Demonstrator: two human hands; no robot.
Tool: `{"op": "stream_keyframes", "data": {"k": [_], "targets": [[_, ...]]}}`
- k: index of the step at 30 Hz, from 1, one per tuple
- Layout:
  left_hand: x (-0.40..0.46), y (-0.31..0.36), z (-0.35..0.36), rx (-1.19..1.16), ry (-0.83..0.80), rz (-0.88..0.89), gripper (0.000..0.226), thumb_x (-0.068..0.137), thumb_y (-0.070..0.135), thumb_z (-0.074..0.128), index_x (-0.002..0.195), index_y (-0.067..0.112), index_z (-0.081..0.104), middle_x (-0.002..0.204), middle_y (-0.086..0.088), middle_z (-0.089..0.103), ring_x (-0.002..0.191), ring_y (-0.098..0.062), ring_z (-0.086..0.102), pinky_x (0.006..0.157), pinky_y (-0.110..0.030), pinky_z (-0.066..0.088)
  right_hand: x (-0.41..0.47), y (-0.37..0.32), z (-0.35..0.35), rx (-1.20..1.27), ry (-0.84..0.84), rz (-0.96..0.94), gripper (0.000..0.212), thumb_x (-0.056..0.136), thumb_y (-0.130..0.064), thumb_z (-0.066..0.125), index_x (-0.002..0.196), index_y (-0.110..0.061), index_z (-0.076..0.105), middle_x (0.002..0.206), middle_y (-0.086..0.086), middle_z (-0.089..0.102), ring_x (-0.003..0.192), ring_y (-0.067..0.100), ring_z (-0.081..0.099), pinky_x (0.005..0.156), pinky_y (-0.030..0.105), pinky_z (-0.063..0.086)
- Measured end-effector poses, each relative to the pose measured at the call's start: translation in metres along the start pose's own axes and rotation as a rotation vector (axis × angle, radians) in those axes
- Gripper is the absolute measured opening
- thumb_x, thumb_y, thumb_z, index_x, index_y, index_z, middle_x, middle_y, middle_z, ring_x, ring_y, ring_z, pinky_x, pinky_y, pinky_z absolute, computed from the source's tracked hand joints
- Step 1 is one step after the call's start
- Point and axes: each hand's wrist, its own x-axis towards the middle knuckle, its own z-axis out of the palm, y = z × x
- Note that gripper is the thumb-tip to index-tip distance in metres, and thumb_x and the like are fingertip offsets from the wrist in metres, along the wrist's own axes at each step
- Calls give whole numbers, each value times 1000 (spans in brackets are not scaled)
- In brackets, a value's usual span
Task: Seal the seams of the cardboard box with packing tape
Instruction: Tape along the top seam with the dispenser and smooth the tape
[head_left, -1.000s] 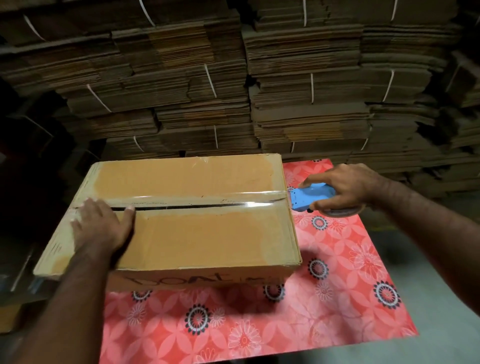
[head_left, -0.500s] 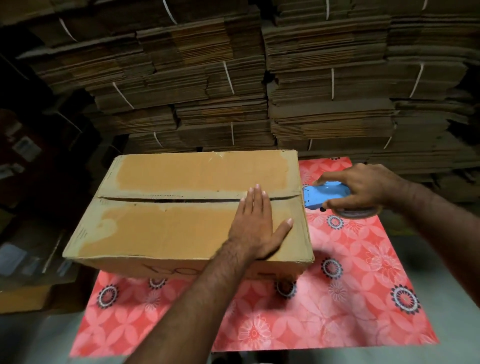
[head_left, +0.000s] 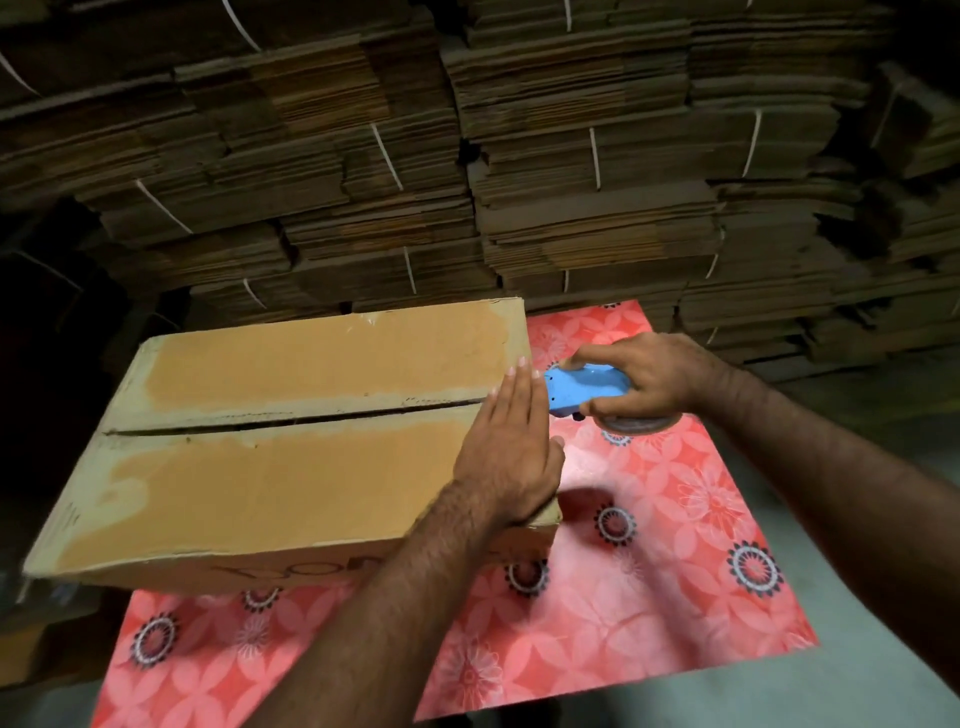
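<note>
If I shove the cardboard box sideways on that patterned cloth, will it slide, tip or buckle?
The cardboard box is low and wide, so it will likely slide, not tip. Its top flaps gape at the centre seam, so they may flex under the left hand. The floral cloth looks smooth and might bunch.

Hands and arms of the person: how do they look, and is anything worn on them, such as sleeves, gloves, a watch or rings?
The left hand and the right hand are both bare, with no gloves. No ring, watch or bracelet shows on either. Both forearms are uncovered and hairy as far as the picture's edge, so no sleeve is visible. The fingernails are short and look unpainted.
</note>
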Motion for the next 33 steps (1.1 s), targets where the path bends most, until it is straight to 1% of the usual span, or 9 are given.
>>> {"op": "stream_keyframes", "data": {"k": [5,10,16,19,22,24,29,31,33], "targets": [[1,2,1,58,-7,-7,74,96,41,12,157,5,-10,165,-14,-19,153,-24,-14,125,-41,2,-24,12,38,323,67,72,69,79,-78,43,136,-41,49,109,-3,70,88,19,63,72,31,47],[-1,2,-3,75,-26,-9,74,98,41,14,156,5,-12,164,-13,-21,153,-23,-16,125,-39,1,-29,13,65,384,109,127,64,79,-79,43,134,-45,46,105,-3,71,83,21,64,73,37,53],[-3,-1,-4,13,-16,31,74,99,46,17,158,9,-6,165,-10,-18,153,-21,-16,126,-40,1,-19,-1,67,454,41,186,72,75,-82,41,135,-43,46,103,3,70,82,22,62,77,39,55],[-7,-12,-16,65,55,144,70,103,51,22,159,10,15,167,-9,4,155,-21,1,125,-37,6,-14,-7,63,497,15,193,72,73,-82,41,132,-42,49,102,3,70,84,22,64,81,39,55],[6,-23,-30,162,107,281,57,102,42,34,146,8,46,155,-13,41,146,-27,34,122,-41,24,-16,-5,62,546,13,222,60,79,-75,50,129,-43,53,105,-2,69,87,17,63,80,30,49],[17,-32,-33,205,89,367,52,99,35,38,138,4,54,145,-17,54,136,-31,48,117,-44,33,-18,-5,63,591,18,260,48,85,-65,61,127,-42,57,101,-6,70,85,12,63,76,25,43],[32,-44,-31,290,44,483,51,100,36,34,130,2,58,136,-19,59,133,-34,50,115,-45,36,-19,-13,58,779,3,386,31,87,-57,66,114,-43,62,80,-19,71,71,-11,63,68,15,43],[37,-43,-34,316,12,517,52,100,38,28,123,4,60,131,-18,60,132,-32,50,115,-44,34,-16,-18,57,864,-3,428,23,89,-48,68,111,-40,65,65,-22,68,64,-11,63,60,8,41],[42,-43,-38,334,-18,530,53,99,39,25,115,6,62,124,-16,62,126,-31,52,113,-43,34,-10,-22,52,936,-7,461,20,90,-43,69,108,-36,67,62,-15,67,59,-3,62,54,11,44]]}}
